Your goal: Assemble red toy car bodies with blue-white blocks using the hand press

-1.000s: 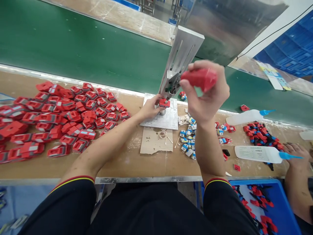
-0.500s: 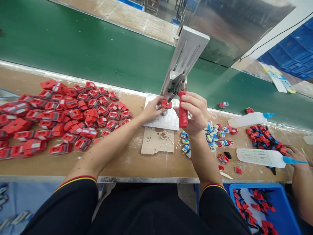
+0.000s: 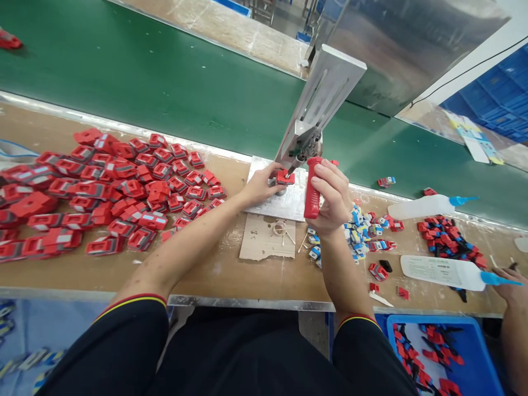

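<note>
My left hand (image 3: 264,184) is closed, its fingertips pinching a small red plastic toy part (image 3: 284,176) on the metal base plate (image 3: 264,208). From above, the tip of a toggle clamp (image 3: 304,149), mounted on an upright slotted metal bracket (image 3: 330,82), touches or nearly touches that part. My right hand (image 3: 332,201) wraps around the clamp's red handle (image 3: 313,187), which stands roughly upright. Under the plate's front edge lies a piece of cardboard (image 3: 264,242) with a rubber band and cotton swabs on it.
Many red toy parts (image 3: 119,187) pile up at left. Blue-white parts (image 3: 358,231) lie right of the clamp, with two glue bottles (image 3: 441,270) beyond. A co-worker's hand (image 3: 513,283) is at far right. A blue bin (image 3: 482,352) sits below; behind runs a green belt (image 3: 165,82).
The view has shifted slightly. A red piece has come into sight on the belt at far left. The co-worker's hand has moved away from the red-black pile. Both my hands keep their holds.
</note>
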`<state>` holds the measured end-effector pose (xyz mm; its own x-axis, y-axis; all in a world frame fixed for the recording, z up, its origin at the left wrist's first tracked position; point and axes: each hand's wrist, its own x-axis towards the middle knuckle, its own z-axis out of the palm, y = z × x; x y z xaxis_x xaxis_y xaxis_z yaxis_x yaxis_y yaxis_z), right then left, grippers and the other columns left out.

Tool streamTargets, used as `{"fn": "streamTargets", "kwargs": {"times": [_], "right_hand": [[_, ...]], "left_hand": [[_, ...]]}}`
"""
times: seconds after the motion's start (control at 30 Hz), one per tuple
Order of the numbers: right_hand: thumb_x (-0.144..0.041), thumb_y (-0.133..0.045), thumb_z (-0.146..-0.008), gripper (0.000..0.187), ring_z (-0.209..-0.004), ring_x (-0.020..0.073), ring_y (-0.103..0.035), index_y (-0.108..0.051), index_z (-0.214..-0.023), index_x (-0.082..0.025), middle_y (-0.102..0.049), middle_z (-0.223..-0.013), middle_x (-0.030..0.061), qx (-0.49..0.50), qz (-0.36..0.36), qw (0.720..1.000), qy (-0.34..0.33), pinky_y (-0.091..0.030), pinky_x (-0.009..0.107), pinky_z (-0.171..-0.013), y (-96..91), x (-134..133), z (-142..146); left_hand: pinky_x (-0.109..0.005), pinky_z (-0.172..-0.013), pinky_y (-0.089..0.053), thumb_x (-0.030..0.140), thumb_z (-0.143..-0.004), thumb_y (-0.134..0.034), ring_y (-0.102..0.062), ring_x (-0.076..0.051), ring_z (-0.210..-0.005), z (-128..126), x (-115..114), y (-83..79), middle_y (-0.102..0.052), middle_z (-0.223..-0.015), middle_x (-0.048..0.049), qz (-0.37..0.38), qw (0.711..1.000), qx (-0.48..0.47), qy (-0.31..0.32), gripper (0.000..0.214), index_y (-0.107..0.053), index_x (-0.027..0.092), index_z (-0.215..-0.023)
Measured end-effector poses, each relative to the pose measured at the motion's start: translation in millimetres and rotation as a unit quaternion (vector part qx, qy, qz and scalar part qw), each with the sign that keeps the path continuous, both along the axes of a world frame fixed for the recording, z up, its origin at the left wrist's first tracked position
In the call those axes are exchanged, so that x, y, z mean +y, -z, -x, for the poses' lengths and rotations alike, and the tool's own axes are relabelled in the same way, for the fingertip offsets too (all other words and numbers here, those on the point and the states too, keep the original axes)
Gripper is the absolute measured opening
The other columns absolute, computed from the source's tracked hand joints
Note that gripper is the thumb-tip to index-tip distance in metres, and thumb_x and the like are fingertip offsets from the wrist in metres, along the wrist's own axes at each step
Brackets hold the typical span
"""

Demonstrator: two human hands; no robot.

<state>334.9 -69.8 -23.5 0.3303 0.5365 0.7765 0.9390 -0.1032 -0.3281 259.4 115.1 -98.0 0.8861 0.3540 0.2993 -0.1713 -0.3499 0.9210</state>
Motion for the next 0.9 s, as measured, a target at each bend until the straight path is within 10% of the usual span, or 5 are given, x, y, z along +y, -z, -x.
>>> {"fn": "streamTargets", "kwargs": {"times": [0.13, 0.3, 0.4, 0.7, 0.9], "right_hand": [[-0.051, -0.062, -0.098, 0.057, -0.128, 0.0377, -0.073, -0.053, -0.15, -0.032, -0.065, -0.142, 0.0173, 0.219, 0.026, 0.974, -0.056, -0.069, 0.058, -0.092, -16.5, -12, 18], [-0.068, -0.073, -0.09, 0.072, -0.087, 0.0248, -0.08, -0.051, -0.145, -0.027, -0.077, -0.099, 0.0069, 0.506, 0.141, 0.827, -0.201, -0.067, 0.035, -0.064, -54.6, -25, 30], [-0.063, -0.08, -0.088, 0.068, -0.075, 0.0198, -0.077, -0.057, -0.139, -0.025, -0.075, -0.091, 0.0033, 0.547, 0.18, 0.79, -0.211, -0.065, 0.031, -0.058, -58.2, -26, 32], [-0.054, -0.063, -0.099, 0.047, -0.076, 0.017, -0.075, -0.064, -0.132, -0.02, -0.076, -0.11, 0.0102, 0.428, 0.203, 0.871, -0.129, -0.066, 0.034, -0.066, 9.2, 6, 15], [-0.05, -0.059, -0.102, 0.042, -0.091, 0.021, -0.076, -0.061, -0.134, -0.024, -0.075, -0.122, 0.0132, 0.305, 0.12, 0.941, -0.085, -0.065, 0.037, -0.073, 10.9, -26, 5]], "left_hand": [[-0.046, -0.105, -0.061, 0.019, -0.081, -0.084, -0.077, -0.024, -0.108, 0, 1, 2.9, -0.081, -0.115, -0.0066, 0.009, 1.0, 0.018, -0.008, 0.045, -0.064, 0.024, -0.121], [-0.044, -0.103, -0.061, 0.022, -0.084, -0.083, -0.076, -0.025, -0.105, 2, -2, 2.2, -0.081, -0.116, -0.0062, -0.017, 0.999, 0.024, -0.029, 0.041, -0.067, 0.023, -0.122], [-0.042, -0.1, -0.062, 0.021, -0.085, -0.081, -0.077, -0.024, -0.104, 3, -4, 1.8, -0.082, -0.115, -0.0058, -0.02, 0.999, 0.027, -0.033, 0.039, -0.069, 0.022, -0.122], [-0.045, -0.106, -0.061, 0.015, -0.085, -0.077, -0.078, -0.026, -0.113, -2, -6, 9.1, -0.082, -0.121, -0.0103, -0.014, 0.999, 0.032, -0.025, 0.041, -0.066, 0.019, -0.124], [-0.05, -0.118, -0.053, 0.02, -0.082, -0.083, -0.066, -0.033, -0.139, 32, 17, -17.3, -0.07, -0.146, -0.0163, -0.042, 0.998, 0.038, -0.03, 0.074, -0.052, 0.023, -0.149]]}}
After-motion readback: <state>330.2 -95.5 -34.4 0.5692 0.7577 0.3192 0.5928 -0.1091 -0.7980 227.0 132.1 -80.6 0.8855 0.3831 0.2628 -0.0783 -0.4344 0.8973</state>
